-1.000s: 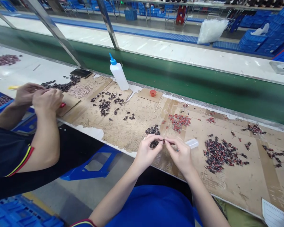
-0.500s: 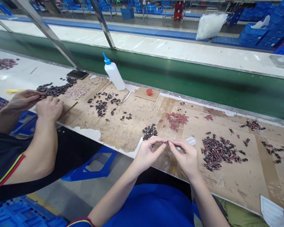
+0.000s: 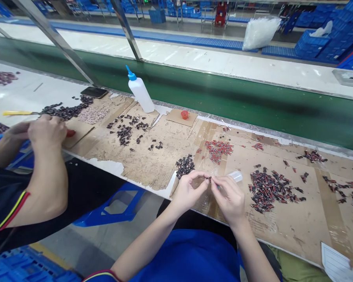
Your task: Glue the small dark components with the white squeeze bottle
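Note:
My left hand (image 3: 190, 188) and my right hand (image 3: 229, 196) meet over the front edge of the cardboard-covered table. Their fingertips pinch a small dark part (image 3: 208, 178), too tiny and covered to make out fully. Just beyond my left hand lies a heap of small black parts (image 3: 185, 166). A translucent white plastic tube (image 3: 235, 176) shows behind my right hand, partly hidden by it. Farther back is a pile of small red pieces (image 3: 219, 150). To the right of my right hand spreads a larger pile of black-and-red parts (image 3: 269, 188).
A white bottle with a blue nozzle (image 3: 142, 94) stands near a small red cup (image 3: 184, 114). At left, a co-worker's hands (image 3: 44, 131) work beside a yellow-handled tool (image 3: 17, 113) and a phone (image 3: 94, 92). A green belt (image 3: 223, 94) runs behind the table.
My hands stay together at the small part, with my right fingers shifted slightly. The co-worker's hands have moved left and toward their body, and a red object now shows beside them.

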A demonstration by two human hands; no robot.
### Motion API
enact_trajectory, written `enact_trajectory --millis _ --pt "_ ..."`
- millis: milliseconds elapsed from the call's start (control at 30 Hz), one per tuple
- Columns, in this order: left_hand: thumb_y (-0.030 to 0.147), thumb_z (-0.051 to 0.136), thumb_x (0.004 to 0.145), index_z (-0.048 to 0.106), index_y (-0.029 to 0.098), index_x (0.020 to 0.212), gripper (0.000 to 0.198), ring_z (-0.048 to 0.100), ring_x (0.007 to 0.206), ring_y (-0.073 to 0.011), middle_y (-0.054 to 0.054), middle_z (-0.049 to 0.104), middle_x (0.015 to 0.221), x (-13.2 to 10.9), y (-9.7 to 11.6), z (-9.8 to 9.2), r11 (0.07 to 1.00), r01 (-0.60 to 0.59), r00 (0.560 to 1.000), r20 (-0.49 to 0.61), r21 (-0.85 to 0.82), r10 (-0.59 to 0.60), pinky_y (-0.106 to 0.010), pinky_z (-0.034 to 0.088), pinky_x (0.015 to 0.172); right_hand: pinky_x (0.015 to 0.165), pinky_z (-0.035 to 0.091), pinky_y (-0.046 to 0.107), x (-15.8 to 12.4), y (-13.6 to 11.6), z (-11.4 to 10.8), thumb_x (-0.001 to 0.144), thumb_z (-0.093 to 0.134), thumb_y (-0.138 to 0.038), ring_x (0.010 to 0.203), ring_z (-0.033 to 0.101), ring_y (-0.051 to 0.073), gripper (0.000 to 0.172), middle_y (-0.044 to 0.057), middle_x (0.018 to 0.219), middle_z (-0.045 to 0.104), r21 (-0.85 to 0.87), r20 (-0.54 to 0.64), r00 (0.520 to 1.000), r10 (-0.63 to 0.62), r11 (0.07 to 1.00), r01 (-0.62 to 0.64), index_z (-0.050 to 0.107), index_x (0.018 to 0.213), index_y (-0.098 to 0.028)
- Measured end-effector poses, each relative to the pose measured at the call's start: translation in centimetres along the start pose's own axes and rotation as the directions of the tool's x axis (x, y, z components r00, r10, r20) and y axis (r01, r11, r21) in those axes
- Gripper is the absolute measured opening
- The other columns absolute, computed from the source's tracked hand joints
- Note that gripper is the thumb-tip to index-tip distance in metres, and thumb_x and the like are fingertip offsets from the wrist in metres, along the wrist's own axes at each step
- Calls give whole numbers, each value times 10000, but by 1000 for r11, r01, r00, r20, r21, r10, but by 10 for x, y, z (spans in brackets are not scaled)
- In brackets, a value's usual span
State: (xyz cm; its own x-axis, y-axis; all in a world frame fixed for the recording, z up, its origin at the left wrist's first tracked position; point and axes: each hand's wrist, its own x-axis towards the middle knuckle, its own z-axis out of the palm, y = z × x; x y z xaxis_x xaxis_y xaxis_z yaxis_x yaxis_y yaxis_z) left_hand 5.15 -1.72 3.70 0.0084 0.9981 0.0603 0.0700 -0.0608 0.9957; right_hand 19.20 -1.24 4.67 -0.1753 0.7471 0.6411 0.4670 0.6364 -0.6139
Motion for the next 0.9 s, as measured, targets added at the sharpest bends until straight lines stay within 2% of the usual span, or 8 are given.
enact_trajectory --millis 100,200,267,367,533,633,767,900 --pt "259 620 848 678 183 1021 198 676 952 -208 -85 726 1005 2 -5 9 999 -28 992 127 36 23 -352 508 906 690 560 298 -9 12 -14 863 595 -154 725 684 170 100 64 796 729 -65 -17 994 104 992 -105 692 866 -180" --pt "288 667 831 505 255 1328 523 606 1135 -240 -88 675 1190 11 -8 4 970 -142 973 207 198 100 -417 436 1013 685 559 302 -20 30 -41 861 592 -271 696 681 171 139 63 821 735 -191 -115 949 293 931 -311 701 874 -185" --pt "251 602 874 480 263 1348 489 556 1197 -248 -92 644 1250 25 -12 -10 904 -199 978 140 379 157 -448 397 1039 713 552 337 -24 39 -60 849 574 -377 717 683 197 241 86 858 740 -308 -210 892 401 839 -449 709 872 -179" --pt "150 502 901 632 235 1145 290 548 1165 -263 -86 670 1193 53 -20 -34 743 -122 990 29 658 137 -458 404 997 777 522 397 -22 40 -73 830 513 -524 793 681 254 408 129 914 737 -462 -259 830 494 691 -556 718 847 -171" --pt "95 496 875 691 208 977 247 596 1027 -266 -86 715 1045 87 -30 -56 482 -99 992 124 870 -19 -400 432 907 697 480 373 3 20 -47 853 452 -617 757 689 298 578 132 772 727 -594 -120 576 809 406 -694 662 1107 -141" --pt "79 503 861 693 193 895 224 598 985 -254 -81 718 974 92 -33 -59 448 -130 982 178 885 -68 -360 438 876 744 467 366 19 17 -26 870 466 -577 868 692 320 610 182 865 725 -665 -5 500 866 371 -649 591 1218 -92" --pt "71 497 866 676 180 879 210 576 990 -267 -94 704 990 90 -30 -58 446 -131 980 184 885 -78 -366 428 841 786 471 356 19 27 -11 761 644 -399 904 680 299 543 165 910 725 -541 -16 477 879 394 -743 592 1198 -81" --pt "114 493 900 653 205 890 185 554 1008 -263 -73 703 1005 73 -24 -47 540 -149 984 178 829 -1 -379 388 831 629 507 328 -1 35 -15 689 686 -477 674 672 234 399 82 740 717 2 137 551 823 556 -831 686 892 -133"
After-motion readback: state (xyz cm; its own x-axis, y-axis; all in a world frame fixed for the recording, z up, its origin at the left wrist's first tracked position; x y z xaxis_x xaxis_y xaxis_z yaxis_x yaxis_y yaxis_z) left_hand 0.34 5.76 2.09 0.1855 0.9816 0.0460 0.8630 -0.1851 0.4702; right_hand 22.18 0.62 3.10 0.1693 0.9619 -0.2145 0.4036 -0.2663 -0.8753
